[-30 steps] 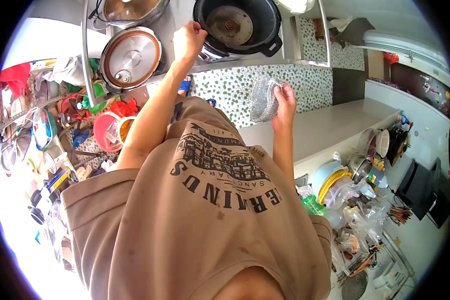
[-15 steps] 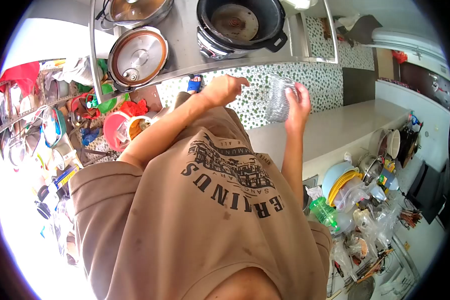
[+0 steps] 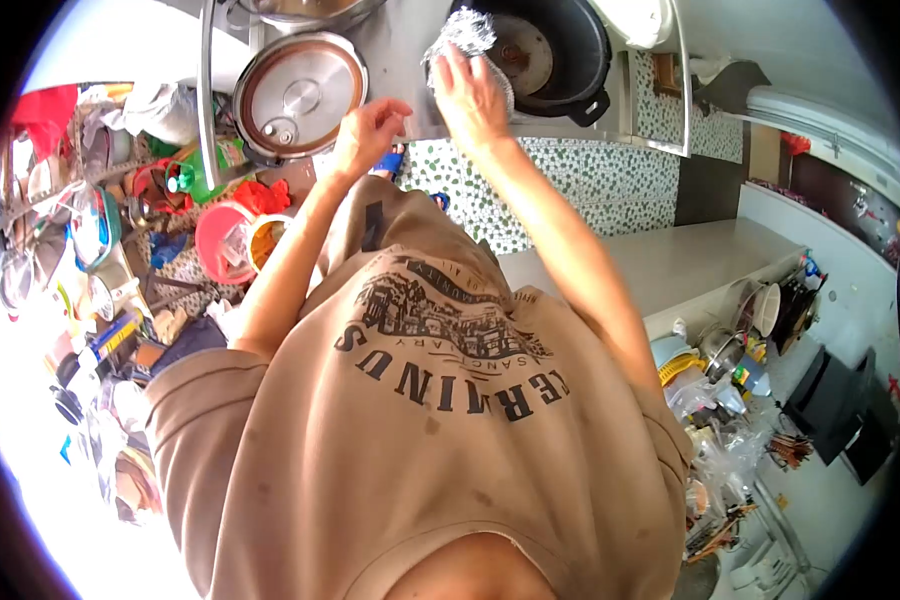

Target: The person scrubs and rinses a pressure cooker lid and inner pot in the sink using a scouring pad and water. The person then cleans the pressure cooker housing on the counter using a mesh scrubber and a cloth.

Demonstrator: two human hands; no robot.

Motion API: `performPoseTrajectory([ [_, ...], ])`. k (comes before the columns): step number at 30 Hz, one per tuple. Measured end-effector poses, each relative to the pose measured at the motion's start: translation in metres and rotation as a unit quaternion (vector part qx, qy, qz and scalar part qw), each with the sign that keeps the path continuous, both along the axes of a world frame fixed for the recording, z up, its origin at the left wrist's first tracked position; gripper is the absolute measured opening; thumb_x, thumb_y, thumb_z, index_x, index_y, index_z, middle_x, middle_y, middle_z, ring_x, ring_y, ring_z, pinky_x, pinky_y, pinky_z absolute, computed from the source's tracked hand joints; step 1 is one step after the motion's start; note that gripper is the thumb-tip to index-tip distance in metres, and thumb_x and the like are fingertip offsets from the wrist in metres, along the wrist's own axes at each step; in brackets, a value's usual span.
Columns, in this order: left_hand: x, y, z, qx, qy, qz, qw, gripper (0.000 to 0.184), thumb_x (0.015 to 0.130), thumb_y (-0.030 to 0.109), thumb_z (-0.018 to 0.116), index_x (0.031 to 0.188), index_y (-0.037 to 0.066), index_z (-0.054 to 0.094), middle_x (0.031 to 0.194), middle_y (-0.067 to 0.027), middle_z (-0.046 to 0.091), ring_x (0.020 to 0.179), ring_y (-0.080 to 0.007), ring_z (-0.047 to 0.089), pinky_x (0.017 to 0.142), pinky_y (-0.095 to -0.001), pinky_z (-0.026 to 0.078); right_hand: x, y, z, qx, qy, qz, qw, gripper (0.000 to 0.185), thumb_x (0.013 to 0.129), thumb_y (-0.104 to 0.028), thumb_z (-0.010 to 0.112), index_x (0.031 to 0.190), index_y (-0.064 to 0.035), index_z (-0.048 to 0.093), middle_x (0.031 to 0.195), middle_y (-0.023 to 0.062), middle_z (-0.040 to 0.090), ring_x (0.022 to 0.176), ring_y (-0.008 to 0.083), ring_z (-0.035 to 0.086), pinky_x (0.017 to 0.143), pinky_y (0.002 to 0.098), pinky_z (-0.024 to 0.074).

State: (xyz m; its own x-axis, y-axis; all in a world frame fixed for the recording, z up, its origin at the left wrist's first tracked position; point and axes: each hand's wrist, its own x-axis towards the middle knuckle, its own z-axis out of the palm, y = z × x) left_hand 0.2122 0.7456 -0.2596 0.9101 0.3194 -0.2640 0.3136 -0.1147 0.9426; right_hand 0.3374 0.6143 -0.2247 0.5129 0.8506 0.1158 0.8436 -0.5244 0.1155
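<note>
Lid [image 3: 303, 95] off, pot [image 3: 577, 68] uncovered; work judged unfinished: right hand [image 3: 473, 100] grips silvery wrap [image 3: 470, 30] at pot's side, left hand [image 3: 365, 135] empty, loosely curled; remaining extent indeterminable

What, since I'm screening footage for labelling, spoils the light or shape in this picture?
Head view: white glare burns out the lower left; head view: wide-angle distortion swells the brown shirt and a dark rim cuts the corners; head view: the silvery material at the right hand shows bright highlights.
</note>
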Motion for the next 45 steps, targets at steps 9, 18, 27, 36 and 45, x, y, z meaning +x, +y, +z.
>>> performPoseTrajectory([
  [9, 0.003, 0.011, -0.022, -0.016, 0.026, -0.007, 1.0, 0.02, 0.086, 0.008, 0.051, 0.1, 0.002, 0.064, 0.071, -0.0019, 0.062, 0.055, -0.0068, 0.053, 0.053, -0.0223, 0.045, -0.009, 0.023, 0.02, -0.074, -0.003, -0.055, 0.996, 0.031, 0.076, -0.003, 0.064, 0.104, 0.0085, 0.058, 0.099, 0.0199, 0.064, 0.082, 0.0274, 0.064, 0.061, 0.0289, 0.057],
  [18, 0.025, 0.016, -0.021, 0.034, 0.031, -0.025, 0.999, 0.019, 0.088, 0.018, 0.056, 0.097, 0.005, 0.066, 0.059, -0.0037, 0.062, 0.054, -0.0094, 0.058, 0.056, -0.0265, 0.047, 0.009, -0.223, 0.047, -0.244, 0.285, -0.137, 0.917, 0.017, 0.082, -0.007, 0.057, 0.097, -0.0052, 0.063, 0.093, 0.0185, 0.066, 0.086, 0.0349, 0.064, 0.073, 0.0425, 0.0515],
  [27, 0.102, 0.026, -0.108, 0.32, 0.149, -0.106, 0.929, 0.038, 0.082, 0.004, 0.048, 0.12, 0.0, 0.05, 0.122, -0.0312, 0.047, 0.11, -0.0433, 0.053, 0.093, -0.046, 0.046, -0.072, -0.247, 0.002, 0.136, 0.407, -0.377, 0.821, 0.027, 0.085, -0.013, 0.06, 0.111, -0.0059, 0.059, 0.094, 0.0179, 0.067, 0.083, 0.0317, 0.065, 0.074, 0.0375, 0.0492],
  [36, 0.135, 0.027, -0.18, 0.543, 0.18, -0.166, 0.803, 0.019, 0.086, 0.008, 0.052, 0.102, 0.0, 0.059, 0.1, -0.0242, 0.061, 0.091, -0.0393, 0.064, 0.075, -0.0447, 0.056, -0.131, -0.238, 0.003, 0.248, 0.44, -0.478, 0.718, 0.025, 0.084, -0.012, 0.06, 0.108, -0.0037, 0.06, 0.094, 0.0157, 0.067, 0.081, 0.0254, 0.065, 0.074, 0.0331, 0.0489],
  [45, 0.118, 0.012, -0.134, 0.485, 0.194, -0.21, 0.827, 0.02, 0.079, 0.003, 0.055, 0.096, 0.003, 0.066, 0.099, -0.0222, 0.065, 0.096, -0.038, 0.063, 0.078, -0.0447, 0.053, -0.172, -0.293, -0.02, 0.323, 0.393, -0.567, 0.648, 0.028, 0.085, -0.013, 0.061, 0.111, -0.0027, 0.059, 0.1, 0.0114, 0.067, 0.09, 0.0198, 0.063, 0.08, 0.0314, 0.0484],
])
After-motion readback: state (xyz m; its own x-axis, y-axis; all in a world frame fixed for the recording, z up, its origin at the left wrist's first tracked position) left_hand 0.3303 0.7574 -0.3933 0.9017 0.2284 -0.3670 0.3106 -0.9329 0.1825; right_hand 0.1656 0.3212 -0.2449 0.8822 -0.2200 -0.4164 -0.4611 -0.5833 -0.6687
